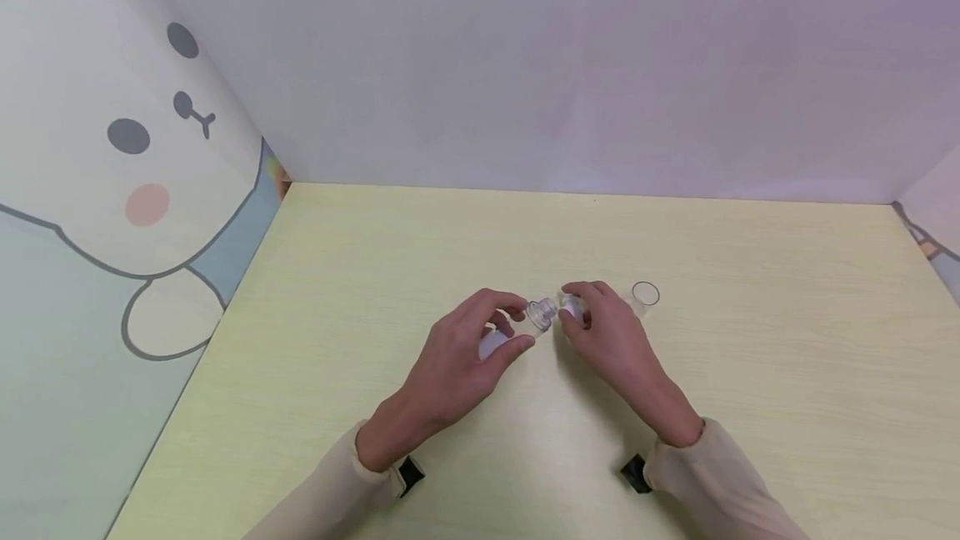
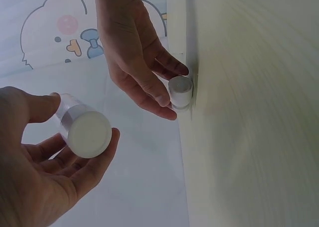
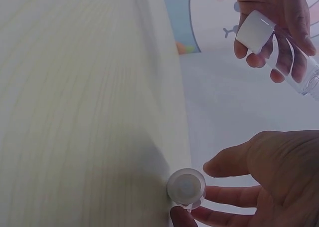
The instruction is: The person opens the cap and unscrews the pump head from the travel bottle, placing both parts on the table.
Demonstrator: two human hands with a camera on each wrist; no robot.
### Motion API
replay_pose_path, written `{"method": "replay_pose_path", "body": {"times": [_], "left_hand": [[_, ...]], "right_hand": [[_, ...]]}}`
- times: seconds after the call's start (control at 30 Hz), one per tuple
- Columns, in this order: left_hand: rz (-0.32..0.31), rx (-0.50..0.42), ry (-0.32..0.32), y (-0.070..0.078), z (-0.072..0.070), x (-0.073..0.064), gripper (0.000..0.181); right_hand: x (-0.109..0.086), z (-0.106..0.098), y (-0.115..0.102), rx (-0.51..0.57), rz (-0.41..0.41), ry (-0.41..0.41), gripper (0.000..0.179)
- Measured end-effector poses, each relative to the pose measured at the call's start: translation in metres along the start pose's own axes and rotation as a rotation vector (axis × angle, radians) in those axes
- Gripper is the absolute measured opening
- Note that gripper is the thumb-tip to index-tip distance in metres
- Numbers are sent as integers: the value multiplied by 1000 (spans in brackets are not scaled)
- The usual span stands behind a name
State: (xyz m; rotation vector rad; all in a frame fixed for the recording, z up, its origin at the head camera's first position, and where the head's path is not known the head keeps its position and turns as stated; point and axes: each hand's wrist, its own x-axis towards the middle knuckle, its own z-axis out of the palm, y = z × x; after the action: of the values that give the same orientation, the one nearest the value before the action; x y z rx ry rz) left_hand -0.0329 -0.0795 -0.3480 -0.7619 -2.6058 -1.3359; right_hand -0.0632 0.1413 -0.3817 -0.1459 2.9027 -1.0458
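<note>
My left hand (image 1: pixel 468 357) grips a clear bottle (image 3: pixel 286 57) between thumb and fingers. The bottle tilts, its narrow clear neck (image 1: pixel 547 309) pointing toward the right hand and its white round base (image 2: pixel 89 134) facing the left wrist camera. Just right of the neck, my right hand (image 1: pixel 611 340) has its fingers curled about a small whitish round cap (image 3: pixel 186 188), low by the tabletop. Neck and cap are apart. Beyond the right hand lies a clear open-ended cylinder (image 1: pixel 645 295), partly hidden by that hand.
The pale wood table (image 1: pixel 750 373) spreads around both hands. A plain light wall panel (image 1: pixel 525 65) stands along its back edge. At the left rises a panel with a cartoon animal (image 1: pixel 150 140). Dark square pieces (image 1: pixel 410 476) show at both sleeve cuffs.
</note>
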Motion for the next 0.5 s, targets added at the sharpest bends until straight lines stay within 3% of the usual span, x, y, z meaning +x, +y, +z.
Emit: {"method": "replay_pose_path", "body": {"times": [0.27, 0.5], "left_hand": [[20, 7, 21, -3, 1, 1, 34], [6, -42, 40, -10, 1, 5, 35]], "right_hand": [[-5, -2, -3, -32, -6, 35, 36], [-17, -11, -10, -39, 12, 48, 43]]}}
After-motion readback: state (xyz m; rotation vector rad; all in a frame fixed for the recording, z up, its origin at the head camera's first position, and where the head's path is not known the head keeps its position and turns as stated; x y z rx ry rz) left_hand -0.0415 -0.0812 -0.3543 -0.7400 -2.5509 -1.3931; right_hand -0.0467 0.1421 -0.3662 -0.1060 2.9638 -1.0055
